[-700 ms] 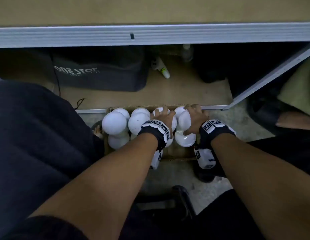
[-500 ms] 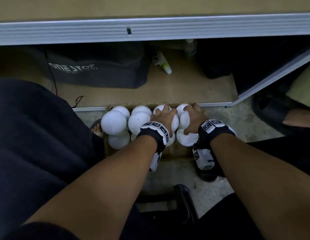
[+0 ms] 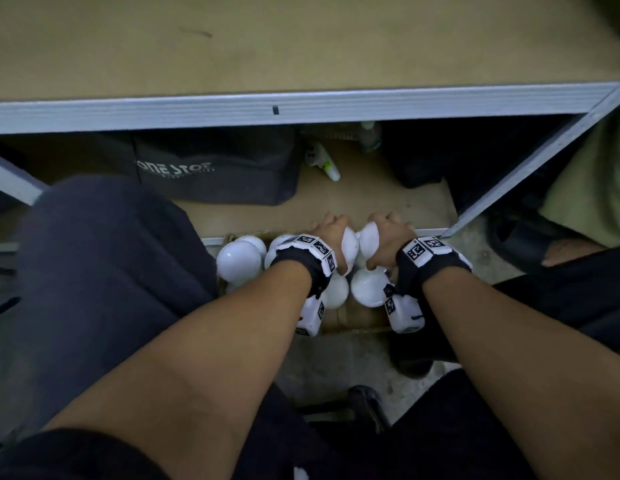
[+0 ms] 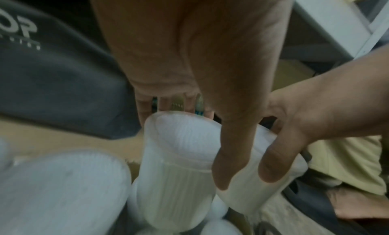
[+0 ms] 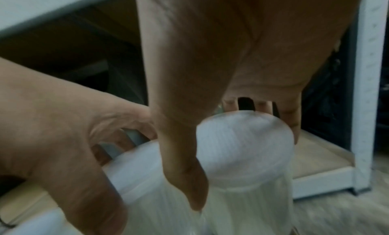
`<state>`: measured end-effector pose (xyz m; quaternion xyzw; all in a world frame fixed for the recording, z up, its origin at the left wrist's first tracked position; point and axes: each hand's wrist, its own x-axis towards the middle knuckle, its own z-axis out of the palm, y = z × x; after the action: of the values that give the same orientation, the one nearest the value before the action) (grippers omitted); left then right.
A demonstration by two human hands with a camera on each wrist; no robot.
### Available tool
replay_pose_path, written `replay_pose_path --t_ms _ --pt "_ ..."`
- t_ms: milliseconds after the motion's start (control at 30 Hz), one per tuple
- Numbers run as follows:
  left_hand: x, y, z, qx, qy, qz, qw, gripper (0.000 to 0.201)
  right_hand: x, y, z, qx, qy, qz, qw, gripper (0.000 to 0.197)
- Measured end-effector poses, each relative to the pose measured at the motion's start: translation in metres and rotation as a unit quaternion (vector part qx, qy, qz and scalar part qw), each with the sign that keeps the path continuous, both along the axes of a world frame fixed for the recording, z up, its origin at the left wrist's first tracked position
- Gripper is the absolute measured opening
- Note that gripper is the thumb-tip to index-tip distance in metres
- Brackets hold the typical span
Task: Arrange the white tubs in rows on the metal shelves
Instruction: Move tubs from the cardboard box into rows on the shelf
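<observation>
Several white ribbed tubs point(image 3: 238, 259) stand packed in a cardboard box point(image 3: 357, 318) on the floor, in front of the metal shelf unit's bottom shelf point(image 3: 370, 202). My left hand point(image 3: 331, 225) grips one tub point(image 3: 350, 245) from above, thumb on its near side and fingers behind its lid point(image 4: 176, 163). Right beside it, my right hand point(image 3: 388, 226) grips a neighbouring tub point(image 3: 369, 240) the same way point(image 5: 248, 155). Both held tubs sit a little higher than the others. The two hands almost touch.
A bare tan shelf board with a grey metal front rail point(image 3: 301, 110) spans the view above. On the bottom shelf lie a dark bag point(image 3: 215, 171) and a spray bottle point(image 3: 324, 162). A metal upright point(image 3: 526, 168) slants at the right. My knee point(image 3: 93, 271) crowds the left.
Both hands have drawn their tubs up a little out of the box and away from me. The head view has tilted up, showing more of the upper shelf.
</observation>
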<state>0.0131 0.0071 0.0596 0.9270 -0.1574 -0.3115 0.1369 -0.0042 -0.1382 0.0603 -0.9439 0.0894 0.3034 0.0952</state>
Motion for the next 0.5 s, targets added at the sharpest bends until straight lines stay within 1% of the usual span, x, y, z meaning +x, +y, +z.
replay_pose_path --t_ms 67,167,267,367,500 --pt "0.003 0.005 0.021 -0.011 -0.032 0.002 0.999 0.096 0.001 0.002 0.024 0.011 -0.016 -0.010 1.000 0.094" --pt "0.005 0.011 0.056 -0.020 -0.072 0.002 0.997 0.096 -0.001 0.005 0.065 0.003 -0.052 -0.009 0.999 0.091" --pt "0.005 0.016 0.097 -0.042 -0.105 -0.001 0.994 0.094 -0.005 0.003 0.110 0.002 -0.091 0.002 0.996 0.095" --pt "0.006 0.022 0.138 -0.073 -0.133 -0.002 0.988 0.094 -0.010 0.000 0.157 0.032 -0.139 0.011 0.990 0.096" --pt "0.008 0.026 0.189 -0.114 -0.187 0.001 0.976 0.089 -0.014 -0.003 0.208 0.066 -0.210 -0.001 0.975 0.094"
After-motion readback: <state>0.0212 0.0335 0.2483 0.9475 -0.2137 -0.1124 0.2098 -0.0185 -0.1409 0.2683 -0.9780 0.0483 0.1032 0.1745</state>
